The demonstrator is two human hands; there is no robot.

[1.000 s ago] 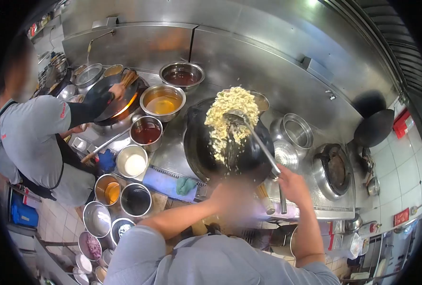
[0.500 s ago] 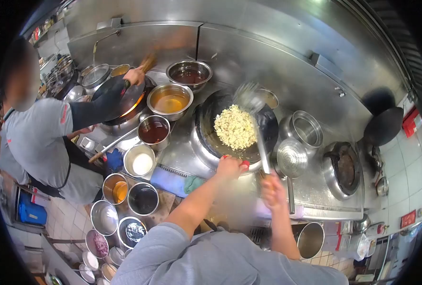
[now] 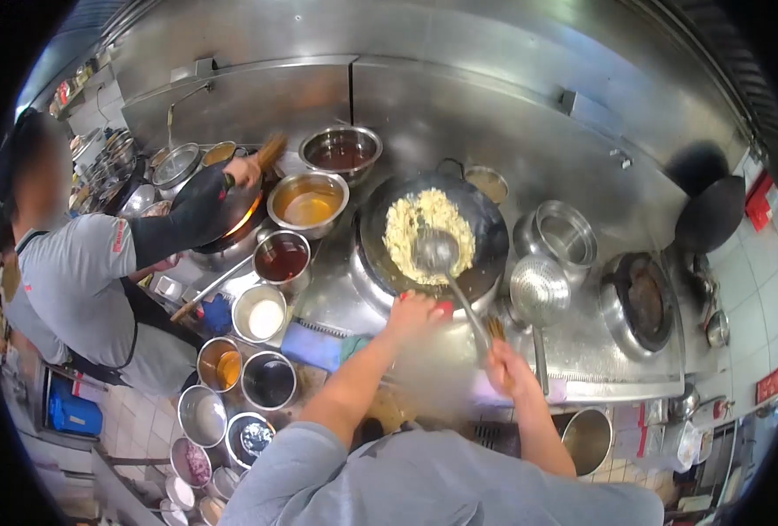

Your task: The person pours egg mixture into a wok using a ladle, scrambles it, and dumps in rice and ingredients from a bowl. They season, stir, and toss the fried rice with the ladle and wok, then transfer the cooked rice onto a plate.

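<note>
My left hand (image 3: pixel 413 316) is closed at the near rim of a dark wok (image 3: pixel 487 237), with something red (image 3: pixel 444 309) showing under the fingers; the wok's handle itself is hidden. Pale yellow, crumbly food, like scrambled egg (image 3: pixel 446 210), lies in the wok. In my right hand (image 3: pixel 509 370) is the handle of a long metal ladle (image 3: pixel 435 252). Its bowl rests upon the food, right of the wok's middle. A bristly tan end (image 3: pixel 495 329) shows just above my right hand.
Right of the wok lie a perforated strainer (image 3: pixel 539 287) and a steel pot (image 3: pixel 564 232), then another burner (image 3: pixel 641 302). Bowls and pots of liquid, including an amber one (image 3: pixel 308 209), stand at left. A co-worker (image 3: pixel 91 263) handles another wok over flame.
The ladle has come down from the wok's far right side onto the food, which is now more spread out. The wok's far side sits more level, and my right hand is slightly lower.
</note>
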